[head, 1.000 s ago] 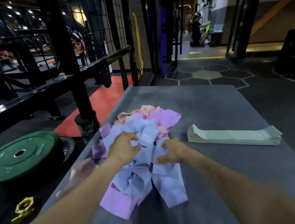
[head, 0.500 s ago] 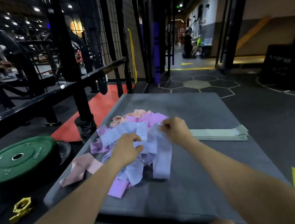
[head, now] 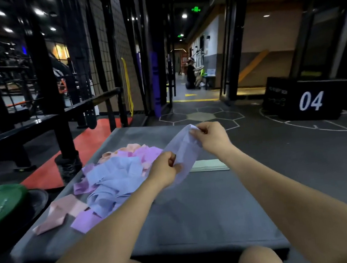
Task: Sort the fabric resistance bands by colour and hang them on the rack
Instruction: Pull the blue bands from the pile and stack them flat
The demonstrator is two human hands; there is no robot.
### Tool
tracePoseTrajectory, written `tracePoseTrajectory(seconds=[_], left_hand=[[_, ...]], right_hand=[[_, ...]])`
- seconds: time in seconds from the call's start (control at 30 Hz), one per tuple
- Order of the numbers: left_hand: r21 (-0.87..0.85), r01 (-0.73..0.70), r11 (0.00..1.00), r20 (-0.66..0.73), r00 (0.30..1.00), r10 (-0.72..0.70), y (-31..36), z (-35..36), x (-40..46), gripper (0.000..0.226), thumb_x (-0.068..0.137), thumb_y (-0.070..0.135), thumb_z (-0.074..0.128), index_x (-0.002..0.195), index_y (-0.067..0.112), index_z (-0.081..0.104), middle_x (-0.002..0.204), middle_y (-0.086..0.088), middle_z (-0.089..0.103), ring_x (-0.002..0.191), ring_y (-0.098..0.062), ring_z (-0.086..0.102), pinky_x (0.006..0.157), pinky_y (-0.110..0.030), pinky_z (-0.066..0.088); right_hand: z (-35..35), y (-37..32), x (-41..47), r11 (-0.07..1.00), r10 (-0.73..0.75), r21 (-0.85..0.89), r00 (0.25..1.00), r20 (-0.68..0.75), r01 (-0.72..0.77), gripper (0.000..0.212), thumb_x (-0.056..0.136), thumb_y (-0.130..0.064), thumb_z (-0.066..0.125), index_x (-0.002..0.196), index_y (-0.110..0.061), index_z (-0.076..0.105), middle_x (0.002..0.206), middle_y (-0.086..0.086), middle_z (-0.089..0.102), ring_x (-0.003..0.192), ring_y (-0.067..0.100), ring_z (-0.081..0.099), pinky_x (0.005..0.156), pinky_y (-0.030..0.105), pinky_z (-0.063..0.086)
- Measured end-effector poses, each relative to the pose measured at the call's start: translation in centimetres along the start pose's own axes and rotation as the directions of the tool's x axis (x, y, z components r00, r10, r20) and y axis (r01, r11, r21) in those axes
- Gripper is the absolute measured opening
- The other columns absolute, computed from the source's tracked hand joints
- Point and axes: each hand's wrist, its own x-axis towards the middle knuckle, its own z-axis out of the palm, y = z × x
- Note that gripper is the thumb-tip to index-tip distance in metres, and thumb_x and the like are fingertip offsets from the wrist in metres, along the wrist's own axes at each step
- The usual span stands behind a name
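A jumbled pile of fabric bands (head: pixel 117 177) in light blue, lilac and peach lies on the left half of a grey padded platform (head: pixel 195 211). One light blue band (head: pixel 183 149) is lifted above the platform and stretched between my hands. My left hand (head: pixel 165 169) pinches its lower end and my right hand (head: pixel 209 136) pinches its upper end. A flat stack of pale green bands (head: pixel 209 166) lies on the platform behind the held band, partly hidden by it. A loose pink band (head: pixel 62 212) lies at the platform's left edge.
A green weight plate (head: pixel 0 207) lies on the floor at the left. A black steel rack with horizontal bars (head: pixel 57 117) and a mesh wall stands behind it. A black box marked 04 (head: pixel 308 99) sits at the right. A person kneels far down the corridor.
Both hands have risen out of the pile with one light blue band, the right hand moving up and right, pulling the band taut above the platform.
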Motion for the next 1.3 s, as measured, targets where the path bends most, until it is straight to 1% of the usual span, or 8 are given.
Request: tracePoseTrajectory(seconds=[0.27,0.4,0.53,0.67,0.77,0.97,1.13,1.3], left_hand=[[-0.067,-0.021,0.998,0.03,0.999,0.023,0.8,3.0,-0.9,0.023,0.093,0.018,0.054,0.072,0.019,0.045,0.065,0.008,0.045,0.064,-0.013,0.04,0.054,-0.019,0.031],[-0.208,0.012,0.978,0.056,0.998,0.0,0.7,5.2,-0.9,0.005,0.089,0.011,0.059,0.087,0.012,0.054,0.073,0.004,0.053,0.071,-0.012,0.048,0.057,-0.011,0.036],[-0.333,0.0,0.943,0.073,0.997,0.026,0.4,7.4,-1.1,0.017,0.085,0.001,0.063,0.094,0.007,0.05,0.08,0.002,0.052,0.073,-0.011,0.05,0.063,-0.009,0.043],[-0.326,-0.065,0.943,-0.014,0.998,0.064,-0.4,8.5,-0.3,0.029,0.079,-0.004,0.067,0.098,0.011,0.049,0.093,0.001,0.053,0.072,-0.012,0.053,0.062,-0.005,0.044],[-0.245,-0.141,0.959,-0.05,0.99,0.133,-1.8,8.8,0.9,0.032,0.073,-0.003,0.072,0.094,0.014,0.055,0.099,-0.003,0.056,0.074,-0.014,0.057,0.065,-0.004,0.044],[-0.094,-0.202,0.975,-0.104,0.976,0.192,-5.6,9.8,1.7,0.009,0.078,0.006,0.072,0.075,0.01,0.064,0.079,0.011,0.047,0.068,0.001,0.05,0.065,-0.005,0.039],[-0.118,-0.243,0.963,-0.166,0.961,0.222,-7.7,10.5,1.8,0.016,0.087,0.009,0.062,0.076,0.017,0.052,0.073,0.014,0.052,0.069,0.005,0.051,0.064,-0.009,0.037],[-0.129,-0.177,0.976,-0.177,0.972,0.153,-7.5,10.6,2.9,0.015,0.093,0.014,0.053,0.081,0.017,0.045,0.069,0.012,0.05,0.064,-0.003,0.046,0.059,-0.011,0.035]], right_hand=[[-3.0,6.1,-1.1,0.975,0.189,0.159,0.959,-0.212,-0.157,0.033,0.087,-0.016,0.06,0.079,0.014,0.053,0.065,0.01,0.039,0.065,0.018,0.031,0.06,0.03,0.028],[-2.5,8.3,-2.2,0.959,0.234,0.187,0.966,-0.111,-0.211,0.024,0.085,-0.015,0.067,0.072,0.004,0.059,0.066,0.009,0.051,0.061,0.016,0.042,0.058,0.03,0.037],[-0.7,9.8,-2.9,0.957,0.233,0.187,0.972,-0.026,-0.224,0.014,0.083,-0.012,0.07,0.073,-0.011,0.06,0.066,0.001,0.058,0.059,0.01,0.05,0.054,0.022,0.045],[1.4,11.4,-2.8,0.924,0.284,0.247,0.957,0.066,-0.291,0.023,0.082,-0.009,0.07,0.066,-0.016,0.055,0.068,0.006,0.059,0.065,0.017,0.055,0.067,0.036,0.054],[3.1,12.5,-2.5,0.9,0.285,0.309,0.951,0.12,-0.309,0.026,0.084,-0.01,0.069,0.062,-0.014,0.054,0.063,0.004,0.054,0.06,0.014,0.051,0.063,0.031,0.054],[6.0,15.3,-2.8,0.871,0.278,0.35,0.932,0.23,-0.346,0.037,0.092,-0.02,0.059,0.057,-0.013,0.051,0.06,0.005,0.047,0.066,0.018,0.046,0.068,0.039,0.051],[6.7,15.9,-3.4,0.918,0.193,0.243,0.888,0.417,-0.314,0.037,0.092,-0.038,0.057,0.067,-0.01,0.056,0.063,0.002,0.044,0.064,0.015,0.039,0.062,0.025,0.038],[6.4,15.6,-2.9,0.903,0.094,0.326,0.868,0.488,-0.281,0.033,0.082,-0.05,0.055,0.089,-0.019,0.064,0.085,-0.003,0.061,0.084,0.011,0.054,0.084,0.03,0.045]])
